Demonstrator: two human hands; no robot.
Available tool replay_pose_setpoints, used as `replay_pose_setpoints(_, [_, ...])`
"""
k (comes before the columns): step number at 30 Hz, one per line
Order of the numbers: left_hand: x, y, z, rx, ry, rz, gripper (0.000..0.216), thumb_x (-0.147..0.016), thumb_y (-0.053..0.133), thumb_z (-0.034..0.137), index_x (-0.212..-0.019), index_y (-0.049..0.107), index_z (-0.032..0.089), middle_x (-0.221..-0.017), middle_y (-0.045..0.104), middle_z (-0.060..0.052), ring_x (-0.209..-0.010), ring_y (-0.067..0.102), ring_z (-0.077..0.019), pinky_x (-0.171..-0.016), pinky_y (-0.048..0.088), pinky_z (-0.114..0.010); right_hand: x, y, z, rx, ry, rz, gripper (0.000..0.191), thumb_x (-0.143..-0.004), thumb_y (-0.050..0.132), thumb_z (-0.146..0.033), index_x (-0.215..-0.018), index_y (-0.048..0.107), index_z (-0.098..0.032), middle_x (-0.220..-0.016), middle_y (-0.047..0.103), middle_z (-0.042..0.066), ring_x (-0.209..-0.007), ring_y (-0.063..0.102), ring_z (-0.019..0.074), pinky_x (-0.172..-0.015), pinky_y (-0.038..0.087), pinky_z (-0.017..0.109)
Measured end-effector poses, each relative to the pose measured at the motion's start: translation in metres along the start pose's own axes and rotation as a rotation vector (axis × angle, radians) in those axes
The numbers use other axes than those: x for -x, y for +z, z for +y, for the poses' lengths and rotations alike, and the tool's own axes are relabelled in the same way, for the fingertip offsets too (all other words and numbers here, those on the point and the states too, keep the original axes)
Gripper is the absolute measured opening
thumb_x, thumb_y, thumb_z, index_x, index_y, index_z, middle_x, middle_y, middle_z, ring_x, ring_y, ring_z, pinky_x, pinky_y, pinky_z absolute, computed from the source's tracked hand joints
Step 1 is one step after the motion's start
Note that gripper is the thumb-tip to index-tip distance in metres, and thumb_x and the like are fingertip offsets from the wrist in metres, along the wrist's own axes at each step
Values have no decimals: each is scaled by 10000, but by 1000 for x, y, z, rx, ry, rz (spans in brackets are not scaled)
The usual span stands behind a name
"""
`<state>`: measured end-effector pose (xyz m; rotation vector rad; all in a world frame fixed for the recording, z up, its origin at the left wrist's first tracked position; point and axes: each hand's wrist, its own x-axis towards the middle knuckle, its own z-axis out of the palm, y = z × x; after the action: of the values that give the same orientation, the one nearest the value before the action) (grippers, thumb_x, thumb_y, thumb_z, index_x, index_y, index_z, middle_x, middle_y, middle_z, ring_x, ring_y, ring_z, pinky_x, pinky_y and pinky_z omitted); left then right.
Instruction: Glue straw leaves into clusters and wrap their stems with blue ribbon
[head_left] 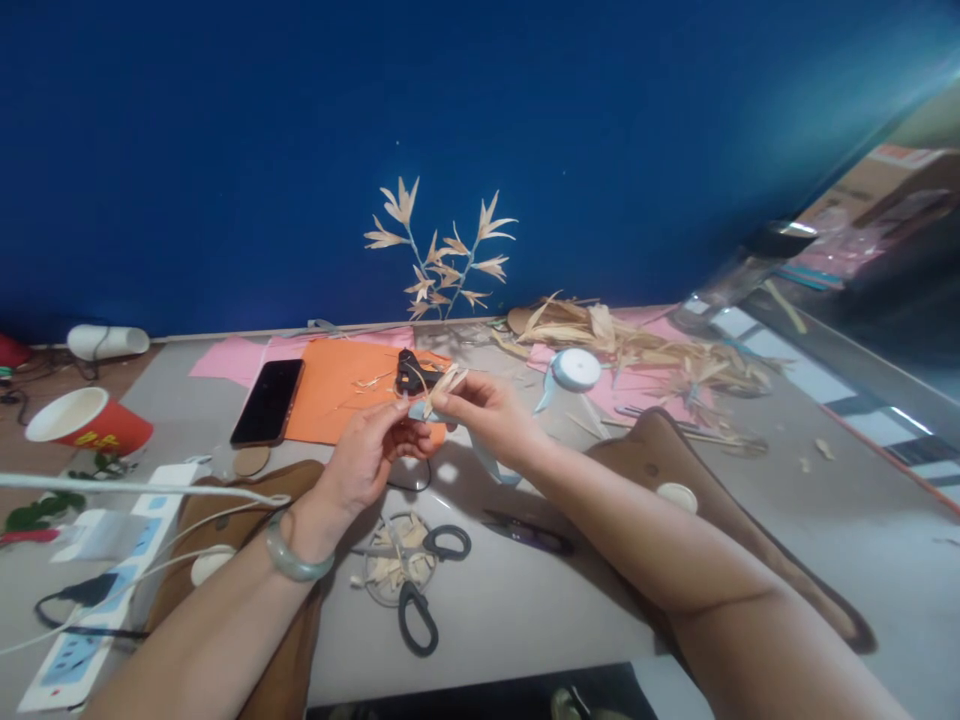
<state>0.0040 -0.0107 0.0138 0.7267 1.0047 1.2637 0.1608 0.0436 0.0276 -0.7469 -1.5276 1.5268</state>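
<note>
Above the middle of the table, my right hand [499, 415] is closed on a small flower of pale dried husk [447, 385]. My left hand [364, 455], also closed, pinches light-blue tape [421, 411] at the flower's base, fingertips almost meeting those of the right. A loop of the same tape hangs below my right hand. Just behind the hands lies a black tool [411, 370], probably a glue gun, on orange paper [330, 375]. Nearer me are black-handled scissors [417, 600] on a round dish of husk pieces [386, 575], and dark thread snips [529, 532].
Branches of finished husk flowers [450, 265] stand against the blue wall. To the right are a tape roll [577, 369] and a heap of dried husks [637, 345]. Leftward lie a phone [268, 402], a red paper cup [112, 425] and a power strip [112, 590] with cables.
</note>
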Motion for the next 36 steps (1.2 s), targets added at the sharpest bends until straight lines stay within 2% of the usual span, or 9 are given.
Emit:
replay_pose_setpoints(9, [-2,-4,-4,-42,39,-50,189,-756,693,311,-781,720,126,-643,688,-52,-569,633,-135,-576,511,-246,1,1,-5,-30,-7,-32,266,-745,713,-351,-632,568,-160,-683,559,-19,-634,511,89,-592,447,228])
replay_pose_setpoints(16, [0,-3,-1,-47,28,-66,151,-752,712,286,-737,716,136,-605,678,-29,-561,624,-113,-569,504,-219,1,0,-2,-103,11,-56,302,-731,743,-342,-605,537,-161,-664,558,-23,-617,516,87,-583,427,230])
replay_pose_setpoints(23, [1,-3,-1,-94,57,-61,162,-730,743,307,-712,718,148,-599,682,-22,-550,630,-113,-564,518,-222,3,-1,-1,-84,34,-45,294,-719,756,-346,-622,550,-160,-644,574,-22,-592,530,88,-571,440,232])
replay_pose_setpoints(31, [2,-4,-2,-281,243,-28,164,-769,714,311,-712,720,157,-592,672,-12,-539,610,-107,-575,521,-227,4,-3,1,6,20,-21,322,-718,754,-394,-633,549,-161,-613,567,-26,-572,515,86,-560,435,228])
replay_pose_setpoints(36, [3,-5,-1,-365,305,-25,163,-770,713,314,-718,719,160,-595,671,-13,-549,609,-112,-578,517,-231,5,-2,2,24,20,0,346,-719,750,-411,-619,534,-160,-597,545,-33,-561,496,81,-551,413,225])
